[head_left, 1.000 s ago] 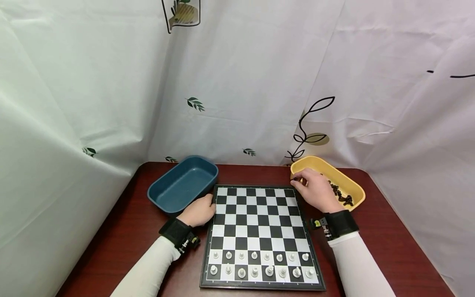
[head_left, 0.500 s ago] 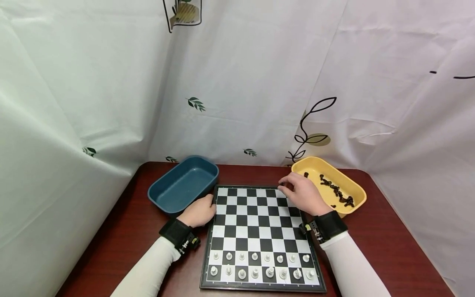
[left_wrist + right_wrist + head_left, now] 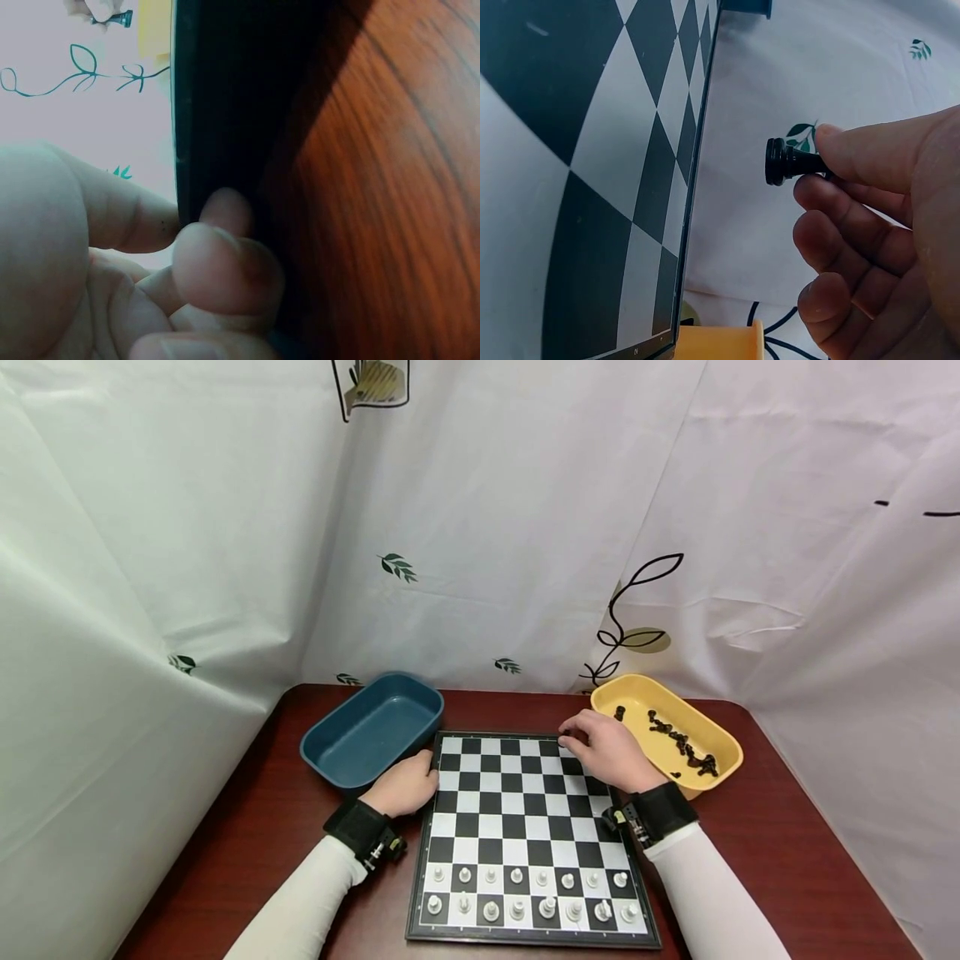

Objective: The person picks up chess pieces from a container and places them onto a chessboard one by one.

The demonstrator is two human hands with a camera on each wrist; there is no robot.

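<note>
A black-and-white chessboard [image 3: 525,827] lies on the dark red table, with two rows of white pieces [image 3: 528,893] along its near edge. My right hand [image 3: 611,752] hovers over the board's far right squares and pinches a small black chess piece [image 3: 789,161] between thumb and fingers. The piece's base points away from the palm, just above the board [image 3: 592,172]. My left hand [image 3: 405,785] rests against the board's left edge [image 3: 217,112], fingers curled at the rim.
A yellow tray [image 3: 663,739] with several black pieces stands at the far right of the board. A blue tray [image 3: 371,731], empty inside, stands at the far left. White curtains close in the table behind and on both sides.
My right hand has moved left from the yellow tray to the board's far rank, carrying the black piece. The left hand has stayed at the board's edge.
</note>
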